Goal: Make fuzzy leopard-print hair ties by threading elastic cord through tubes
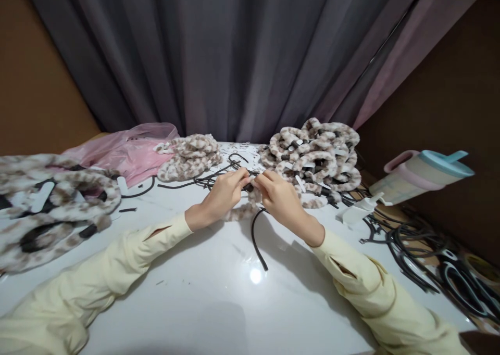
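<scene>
My left hand point(223, 192) and my right hand point(282, 199) meet fingertip to fingertip over the middle of the white table point(203, 292). Both are closed in a pinch on a brown-spotted white plush tube point(242, 212), which hangs below the fingers and lies partly on the table. Something dark shows between the fingertips, but the fingers hide most of it. A curved black cord point(255, 243) runs out from under my right hand toward me. Just beyond my left hand lies a loose bunch of black cords point(207, 179).
Spotted plush rings point(312, 152) are piled at back right, more rings point(58, 230) at left. A plush stack point(191, 154) stands beside a pink plastic bag point(133, 147). At right are a lidded tumbler point(417, 178), a white bottle point(359, 212), tangled black cords point(410, 240) and scissors point(464, 287).
</scene>
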